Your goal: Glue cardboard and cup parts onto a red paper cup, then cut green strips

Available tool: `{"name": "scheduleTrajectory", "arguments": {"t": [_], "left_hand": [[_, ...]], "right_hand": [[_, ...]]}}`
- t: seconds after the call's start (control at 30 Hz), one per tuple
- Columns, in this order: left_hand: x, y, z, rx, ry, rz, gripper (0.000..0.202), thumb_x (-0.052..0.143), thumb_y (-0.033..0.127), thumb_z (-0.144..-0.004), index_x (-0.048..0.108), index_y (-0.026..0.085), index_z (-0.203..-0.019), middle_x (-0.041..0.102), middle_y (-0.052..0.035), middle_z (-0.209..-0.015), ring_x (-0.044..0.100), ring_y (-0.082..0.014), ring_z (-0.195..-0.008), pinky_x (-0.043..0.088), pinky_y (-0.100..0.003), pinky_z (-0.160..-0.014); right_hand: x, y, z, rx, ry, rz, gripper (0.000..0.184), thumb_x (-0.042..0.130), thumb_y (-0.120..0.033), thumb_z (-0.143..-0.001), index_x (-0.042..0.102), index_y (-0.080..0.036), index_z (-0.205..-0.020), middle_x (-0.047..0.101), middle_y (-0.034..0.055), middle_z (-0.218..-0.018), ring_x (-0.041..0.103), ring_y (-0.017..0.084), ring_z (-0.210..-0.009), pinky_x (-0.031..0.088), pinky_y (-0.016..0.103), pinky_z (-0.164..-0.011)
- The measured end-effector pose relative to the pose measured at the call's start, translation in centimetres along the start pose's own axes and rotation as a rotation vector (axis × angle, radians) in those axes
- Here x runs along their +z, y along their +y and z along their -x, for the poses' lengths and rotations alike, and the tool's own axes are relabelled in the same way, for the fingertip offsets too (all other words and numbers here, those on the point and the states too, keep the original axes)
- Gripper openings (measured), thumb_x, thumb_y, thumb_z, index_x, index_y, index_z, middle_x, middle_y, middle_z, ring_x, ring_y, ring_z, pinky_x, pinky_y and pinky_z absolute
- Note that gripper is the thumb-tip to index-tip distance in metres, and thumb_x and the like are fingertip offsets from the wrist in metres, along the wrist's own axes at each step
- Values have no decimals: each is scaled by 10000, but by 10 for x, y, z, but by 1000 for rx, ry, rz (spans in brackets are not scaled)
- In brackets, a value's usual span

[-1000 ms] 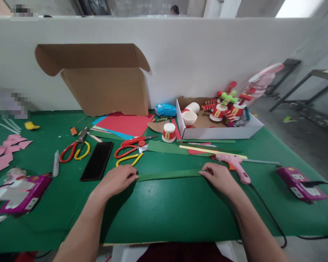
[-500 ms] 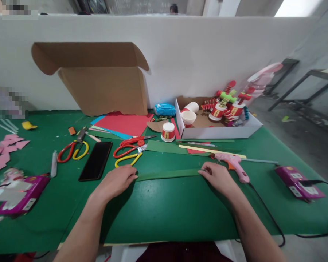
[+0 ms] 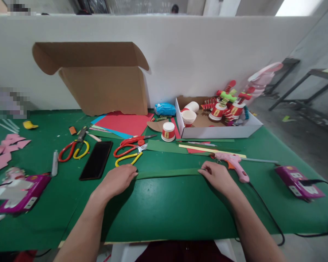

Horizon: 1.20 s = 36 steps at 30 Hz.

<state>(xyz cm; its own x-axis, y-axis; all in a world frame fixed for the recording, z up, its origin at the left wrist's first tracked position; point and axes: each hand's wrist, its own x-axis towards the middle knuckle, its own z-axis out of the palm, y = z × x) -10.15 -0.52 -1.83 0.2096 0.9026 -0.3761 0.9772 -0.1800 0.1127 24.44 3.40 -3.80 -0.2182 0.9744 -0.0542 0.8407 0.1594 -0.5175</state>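
Note:
A narrow green paper strip stretches sideways just above or on the green table. Its left end is pinched by my left hand, whose fingers are closed. At the other end my right hand pinches the strip between thumb and fingertips. Red-and-yellow-handled scissors lie just beyond my left hand, and a black phone is to its left. Beside my right hand rests a pink glue gun with a glue stick in its back. Wider green paper lies behind the strip.
A white box at the back right holds paper cups and small paper figures. Near it stands a red-and-white cup. Red paper sheets, a second pair of scissors and purple power strips are around. The glue gun's cord runs off the front edge.
Almost nothing differs. Both hands keep hold of the strip's ends in nearly the same place; the view has shifted very slightly.

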Motion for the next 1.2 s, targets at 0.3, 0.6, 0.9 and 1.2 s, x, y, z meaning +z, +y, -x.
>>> {"name": "scheduleTrajectory", "arguments": {"t": [0.3,0.6,0.9,1.2], "left_hand": [[-2,8,-1,-52,-4,-43,331,336,277,-985,630,183,-868,673,-83,-943,637,-233,-880,394,-297,-661],[-5,11,0,-71,-16,-42,316,359,270,-984,650,184,-896,680,-88,-967,644,-237,-907,424,-300,-697],[-5,14,-2,-101,-25,-63,335,328,237,-986,654,171,-943,690,-115,-1017,653,-273,-959,454,-335,-735],[-5,17,-2,-126,-22,-73,325,331,244,-981,644,180,-924,692,-112,-1011,653,-257,-953,460,-318,-719]], "right_hand": [[3,5,0,-28,21,16,206,533,-305,-794,475,-230,-611,560,-10,-541,510,158,-524,352,271,-540],[2,2,-1,1,15,22,206,549,-303,-790,466,-231,-615,560,-12,-550,526,164,-536,356,268,-548],[6,8,0,-9,40,-27,225,527,-367,-803,489,-233,-626,561,-9,-550,518,169,-541,351,272,-544],[8,9,-1,-12,37,-5,221,508,-365,-817,473,-233,-643,568,-1,-570,527,174,-564,357,278,-555]]}}
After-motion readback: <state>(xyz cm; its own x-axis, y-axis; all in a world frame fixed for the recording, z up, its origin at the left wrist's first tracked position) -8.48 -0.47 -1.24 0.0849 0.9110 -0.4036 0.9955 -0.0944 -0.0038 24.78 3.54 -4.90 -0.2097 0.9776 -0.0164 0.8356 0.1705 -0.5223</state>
